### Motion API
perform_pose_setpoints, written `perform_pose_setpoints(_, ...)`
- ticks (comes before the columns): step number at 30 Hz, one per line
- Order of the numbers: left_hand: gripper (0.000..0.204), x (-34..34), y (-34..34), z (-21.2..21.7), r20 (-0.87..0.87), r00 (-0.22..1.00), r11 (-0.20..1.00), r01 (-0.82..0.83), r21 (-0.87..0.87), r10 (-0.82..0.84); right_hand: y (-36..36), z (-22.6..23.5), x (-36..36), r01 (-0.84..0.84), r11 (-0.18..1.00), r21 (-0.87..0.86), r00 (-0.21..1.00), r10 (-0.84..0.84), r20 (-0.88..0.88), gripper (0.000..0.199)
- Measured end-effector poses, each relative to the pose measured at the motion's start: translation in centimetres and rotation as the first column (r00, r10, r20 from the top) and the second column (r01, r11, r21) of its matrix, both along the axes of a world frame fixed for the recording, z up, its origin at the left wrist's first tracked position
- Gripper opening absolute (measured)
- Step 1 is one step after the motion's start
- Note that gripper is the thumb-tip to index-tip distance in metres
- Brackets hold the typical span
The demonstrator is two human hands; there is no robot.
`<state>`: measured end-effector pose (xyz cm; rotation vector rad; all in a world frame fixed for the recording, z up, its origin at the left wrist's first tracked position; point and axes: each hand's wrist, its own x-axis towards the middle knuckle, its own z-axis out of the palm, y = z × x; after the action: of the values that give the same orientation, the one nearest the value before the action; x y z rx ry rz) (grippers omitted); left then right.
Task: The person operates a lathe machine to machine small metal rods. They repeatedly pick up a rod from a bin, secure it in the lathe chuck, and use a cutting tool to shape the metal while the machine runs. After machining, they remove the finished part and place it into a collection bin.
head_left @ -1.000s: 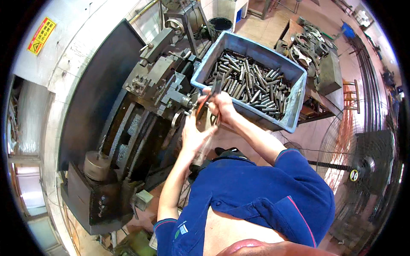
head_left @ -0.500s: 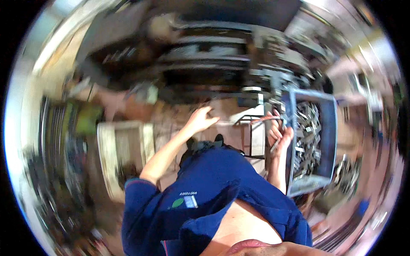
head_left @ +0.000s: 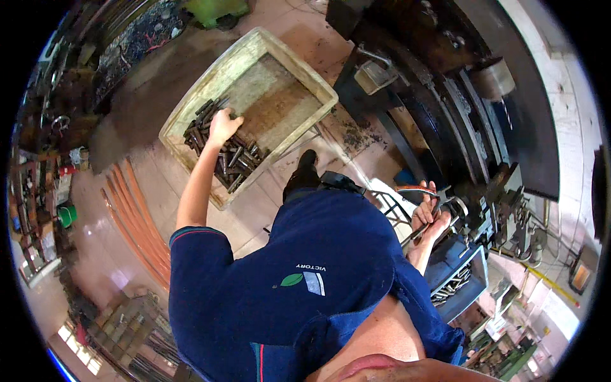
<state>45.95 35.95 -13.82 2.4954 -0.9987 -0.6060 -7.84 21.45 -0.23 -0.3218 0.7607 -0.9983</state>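
Observation:
My left hand [head_left: 224, 129] is down in a worn, pale rectangular bin [head_left: 305, 118], over a pile of dark metal cylindrical pieces [head_left: 234, 159]. Its thumb stands out from the fingers; the fingertips are partly hidden against the pieces, and I see nothing held. On the right, beside the machine, my right hand [head_left: 430, 219] is closed round a slim metal rod [head_left: 412, 237]. A strip with orange and grey on it [head_left: 414, 189] sticks out leftward at the same hand's fingertips; its kind is unclear.
A dark machine [head_left: 439, 121] with long rails stands on the upper right. Below my right hand is a blue bin [head_left: 480, 280] with small metal pieces. Several copper-coloured bars [head_left: 137, 219] lie on the floor at left. A green container [head_left: 216, 9] stands at the far edge.
My view and body have turned left toward the pale bin. My left hand has gone from free air down into it, among the pieces. My right hand still holds the rod.

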Motion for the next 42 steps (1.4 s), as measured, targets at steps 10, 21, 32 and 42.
perform_pose_setpoints(10,0.035,-3.2,0.9,-5.4,0.010,0.909,0.848,0.384,0.367,-0.416,0.1,0.7,6.8,-0.025,0.993,0.115,0.999,0.029,-0.032,0.068)
perform_pose_setpoints(21,0.017,-3.5,-1.3,-6.8,-0.104,0.741,0.599,0.609,0.520,-0.663,0.2,-0.5,5.5,-0.031,0.990,0.139,0.999,0.036,-0.032,0.067)
perform_pose_setpoints(32,0.019,-3.4,0.2,-2.6,0.178,0.861,0.858,0.410,0.308,-0.476,-1.2,-1.7,3.8,-0.075,0.979,0.188,0.996,0.064,0.063,0.059)
perform_pose_setpoints(42,0.018,-7.9,-8.4,12.8,-0.834,0.515,0.698,-0.522,-0.490,-0.199,-4.1,2.9,8.8,-0.431,0.898,-0.089,0.859,0.379,-0.343,0.036)
